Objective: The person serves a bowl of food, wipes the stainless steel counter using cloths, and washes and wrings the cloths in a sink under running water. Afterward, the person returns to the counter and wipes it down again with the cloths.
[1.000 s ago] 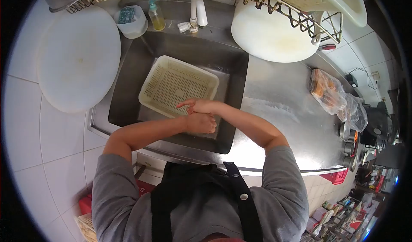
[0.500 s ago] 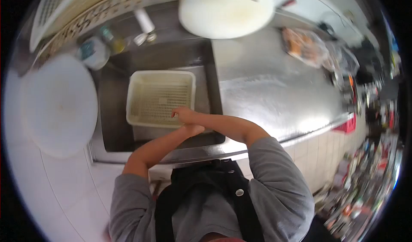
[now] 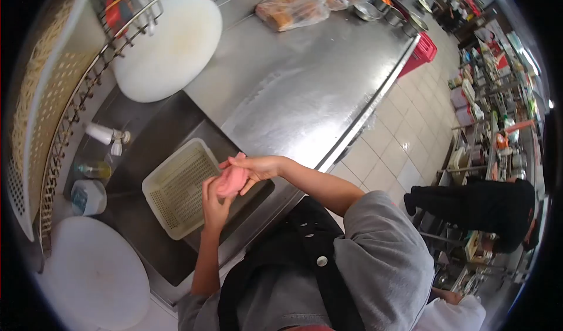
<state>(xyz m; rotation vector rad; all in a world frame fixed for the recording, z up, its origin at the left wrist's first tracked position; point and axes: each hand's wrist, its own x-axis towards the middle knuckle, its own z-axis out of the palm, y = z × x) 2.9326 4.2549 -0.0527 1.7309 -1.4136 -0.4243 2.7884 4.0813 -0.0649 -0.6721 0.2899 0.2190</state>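
Over the sink's near right corner, both my hands are closed on a crumpled pink cloth (image 3: 233, 180). My left hand (image 3: 213, 199) grips its lower left side, while my right hand (image 3: 261, 168) wraps it from the upper right. Part of the cloth is hidden behind my fingers. Just left of the hands, a cream slotted plastic basket (image 3: 153, 197) stands in the steel sink (image 3: 129, 228); no contents show in it.
A white tap (image 3: 101, 133), a bottle of yellow-green liquid (image 3: 97, 170) and a tub (image 3: 89, 197) line the sink's back edge. Round white boards (image 3: 176, 43) flank the sink. Bagged food (image 3: 293, 8) lies on the steel counter (image 3: 287, 102). A person in black (image 3: 481, 208) is at right.
My view has turned right, showing more counter and floor. My hands, earlier crossed at the wrists over the basket, now hold the pink cloth together beside it.
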